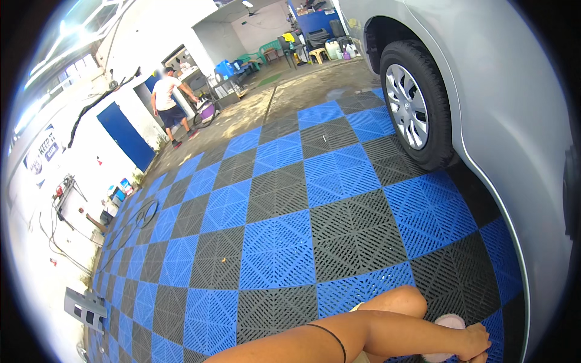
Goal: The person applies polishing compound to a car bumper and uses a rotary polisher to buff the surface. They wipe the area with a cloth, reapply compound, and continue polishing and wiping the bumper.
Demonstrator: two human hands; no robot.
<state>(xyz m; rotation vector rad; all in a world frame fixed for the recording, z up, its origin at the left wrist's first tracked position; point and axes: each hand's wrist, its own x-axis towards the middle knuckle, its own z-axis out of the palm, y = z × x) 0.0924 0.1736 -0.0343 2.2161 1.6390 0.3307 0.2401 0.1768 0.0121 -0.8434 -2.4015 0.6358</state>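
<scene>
A bare arm with a thin black band crosses the lower right, and my left hand [473, 341] is at its end, low beside the car's grey side. Its fingers curl downward; whether they grip anything is hidden. Partly behind the wrist is a pale pink fuzzy item [450, 321], perhaps a cloth or pad. Of my right hand, at most a sliver of skin [479, 357] shows at the bottom edge, too little to tell what it does. My bent knee [401, 299] rises behind the forearm. The silver-grey car body [513, 113] curves along the right.
A car wheel [411, 106] stands on blue and black grid floor tiles [277, 249]. Far left, a person [167, 97] leans beside a purple bucket-like container [207, 111]. A hose [145, 213] lies near the left wall. A grey plastic panel [85, 309] is at lower left.
</scene>
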